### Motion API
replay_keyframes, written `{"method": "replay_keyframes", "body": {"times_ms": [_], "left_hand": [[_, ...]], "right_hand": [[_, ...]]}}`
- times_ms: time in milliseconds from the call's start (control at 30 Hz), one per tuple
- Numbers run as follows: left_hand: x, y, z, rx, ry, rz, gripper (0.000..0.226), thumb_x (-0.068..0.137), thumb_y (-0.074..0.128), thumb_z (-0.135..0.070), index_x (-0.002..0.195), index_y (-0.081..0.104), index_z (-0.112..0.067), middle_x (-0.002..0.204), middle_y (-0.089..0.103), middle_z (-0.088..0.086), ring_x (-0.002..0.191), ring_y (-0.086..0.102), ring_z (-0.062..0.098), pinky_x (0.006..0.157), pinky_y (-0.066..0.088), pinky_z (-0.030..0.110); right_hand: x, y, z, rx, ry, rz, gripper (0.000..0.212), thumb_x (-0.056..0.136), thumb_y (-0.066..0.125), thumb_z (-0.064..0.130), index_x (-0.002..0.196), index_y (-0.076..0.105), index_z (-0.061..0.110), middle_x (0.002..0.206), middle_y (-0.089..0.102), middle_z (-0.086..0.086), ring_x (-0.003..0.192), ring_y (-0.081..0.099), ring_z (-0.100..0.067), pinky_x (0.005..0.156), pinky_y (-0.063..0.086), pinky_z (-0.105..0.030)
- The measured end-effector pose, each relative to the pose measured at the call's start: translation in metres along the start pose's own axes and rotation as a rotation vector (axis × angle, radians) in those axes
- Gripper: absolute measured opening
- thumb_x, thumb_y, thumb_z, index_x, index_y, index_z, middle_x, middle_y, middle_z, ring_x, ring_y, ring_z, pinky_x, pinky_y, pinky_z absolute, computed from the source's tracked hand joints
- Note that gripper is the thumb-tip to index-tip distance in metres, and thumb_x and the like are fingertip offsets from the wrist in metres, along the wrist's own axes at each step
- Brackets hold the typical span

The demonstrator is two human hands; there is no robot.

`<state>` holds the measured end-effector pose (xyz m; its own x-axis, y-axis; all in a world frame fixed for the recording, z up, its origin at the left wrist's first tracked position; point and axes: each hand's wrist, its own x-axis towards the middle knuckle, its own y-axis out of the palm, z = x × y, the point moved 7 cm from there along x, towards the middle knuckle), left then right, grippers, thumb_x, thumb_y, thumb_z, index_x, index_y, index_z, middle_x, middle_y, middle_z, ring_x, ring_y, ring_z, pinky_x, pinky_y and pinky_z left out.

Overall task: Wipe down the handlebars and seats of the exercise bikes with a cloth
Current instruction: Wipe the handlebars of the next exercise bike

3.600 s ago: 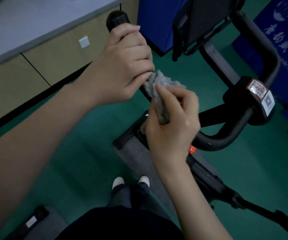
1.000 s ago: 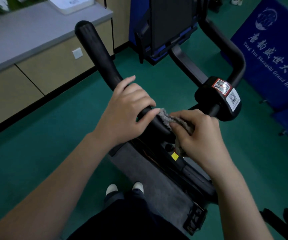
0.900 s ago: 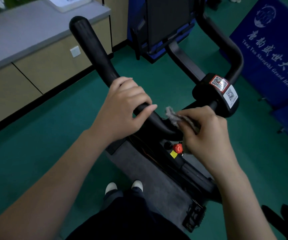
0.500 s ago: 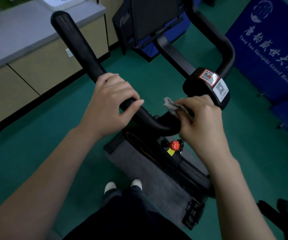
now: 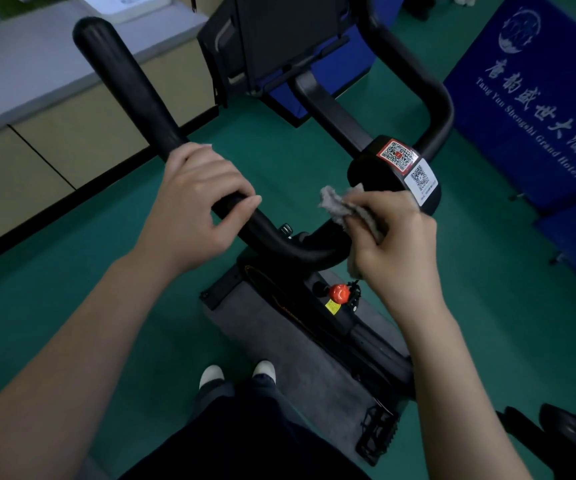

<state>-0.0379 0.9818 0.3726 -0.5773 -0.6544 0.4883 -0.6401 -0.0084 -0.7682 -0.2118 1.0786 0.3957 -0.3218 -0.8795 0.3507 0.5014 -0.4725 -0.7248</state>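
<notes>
Head view: left hand (image 5: 195, 202) clenched round the left handlebar (image 5: 130, 88), bracing it. Right hand (image 5: 395, 244) grips the grey cloth (image 5: 340, 206), pressed on the bar's centre bend just beside the QR-stickered hub (image 5: 397, 171). Judging by that, wiping is mid-bar; right handlebar (image 5: 418, 74) and seat look still to do. Seat out of frame, other bikes not visible, dim light hides any dirt
</notes>
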Motion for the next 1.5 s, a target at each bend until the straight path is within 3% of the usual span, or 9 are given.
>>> {"method": "replay_keyframes", "body": {"times_ms": [133,300,400,533,700,967,1133,1300,1500], "left_hand": [[-0.001,0.001,-0.001,0.011,-0.008,-0.001,0.026,0.091,0.054,-0.028,0.076,0.066,-0.010,0.077,0.064,0.000,0.083,0.057,0.020,0.105,0.025,0.034],[0.000,0.001,-0.002,0.020,-0.019,-0.007,0.026,0.091,0.053,-0.027,0.076,0.066,-0.010,0.077,0.064,0.000,0.082,0.055,0.019,0.105,0.023,0.031],[-0.001,0.002,-0.002,0.035,-0.029,-0.011,0.025,0.091,0.053,-0.026,0.076,0.066,-0.010,0.078,0.064,0.000,0.083,0.055,0.019,0.106,0.021,0.028],[-0.001,0.003,-0.002,0.052,-0.034,-0.006,0.026,0.091,0.053,-0.025,0.076,0.066,-0.009,0.078,0.064,0.001,0.084,0.056,0.021,0.107,0.021,0.031],[-0.001,0.003,-0.002,0.068,-0.046,-0.007,0.027,0.091,0.052,-0.025,0.076,0.066,-0.007,0.079,0.065,0.003,0.085,0.055,0.023,0.106,0.021,0.030],[-0.001,0.004,-0.002,0.092,-0.053,-0.003,0.026,0.092,0.052,-0.024,0.076,0.066,-0.008,0.080,0.065,0.004,0.086,0.054,0.022,0.106,0.020,0.031],[-0.002,0.004,-0.002,0.090,-0.053,-0.008,0.026,0.092,0.053,-0.023,0.077,0.067,-0.007,0.080,0.065,0.004,0.085,0.053,0.020,0.106,0.020,0.031],[-0.004,0.003,0.000,0.080,-0.062,-0.008,0.026,0.093,0.052,-0.024,0.078,0.066,-0.007,0.081,0.065,0.003,0.087,0.053,0.020,0.108,0.020,0.032],[-0.002,0.002,0.001,0.065,-0.033,-0.003,0.027,0.094,0.052,-0.026,0.079,0.066,-0.009,0.082,0.065,0.001,0.089,0.055,0.019,0.108,0.018,0.030]], "right_hand": [[-0.003,0.003,-0.002,0.028,-0.069,0.035,0.022,0.078,0.065,0.002,0.097,0.071,0.011,0.084,0.054,0.019,0.090,0.058,-0.024,0.077,0.037,-0.010],[0.011,-0.009,-0.038,0.017,0.027,-0.125,0.020,0.084,0.062,0.000,0.102,0.069,0.007,0.091,0.059,0.010,0.099,0.056,-0.025,0.082,0.033,-0.006],[-0.005,-0.004,-0.042,0.114,0.053,-0.205,0.021,0.083,0.062,-0.003,0.101,0.068,0.007,0.093,0.054,0.016,0.099,0.057,-0.022,0.087,0.040,-0.017],[-0.033,0.004,-0.040,0.275,0.077,-0.287,0.020,0.084,0.061,-0.003,0.100,0.066,0.008,0.097,0.061,0.001,0.095,0.058,-0.021,0.086,0.045,-0.024],[-0.034,-0.008,-0.071,0.399,0.286,-0.533,0.018,0.087,0.057,-0.003,0.099,0.060,0.010,0.097,0.061,-0.017,0.094,0.059,-0.028,0.085,0.047,-0.049],[-0.061,0.015,-0.052,0.388,0.226,-0.482,0.020,0.086,0.055,-0.005,0.102,0.057,0.007,0.100,0.054,-0.008,0.098,0.053,-0.016,0.091,0.041,-0.024],[-0.045,0.009,-0.078,0.407,0.369,-0.592,0.019,0.088,0.054,-0.003,0.102,0.055,0.010,0.099,0.052,-0.009,0.098,0.054,-0.027,0.090,0.044,-0.042],[-0.061,0.031,-0.067,0.503,0.435,-0.580,0.017,0.092,0.051,0.003,0.109,0.052,0.001,0.104,0.052,-0.020,0.098,0.052,-0.028,0.090,0.044,-0.046],[-0.083,0.039,-0.038,0.473,0.442,-0.669,0.018,0.092,0.052,0.004,0.109,0.054,0.006,0.101,0.051,-0.012,0.096,0.053,-0.017,0.087,0.045,-0.031]]}}
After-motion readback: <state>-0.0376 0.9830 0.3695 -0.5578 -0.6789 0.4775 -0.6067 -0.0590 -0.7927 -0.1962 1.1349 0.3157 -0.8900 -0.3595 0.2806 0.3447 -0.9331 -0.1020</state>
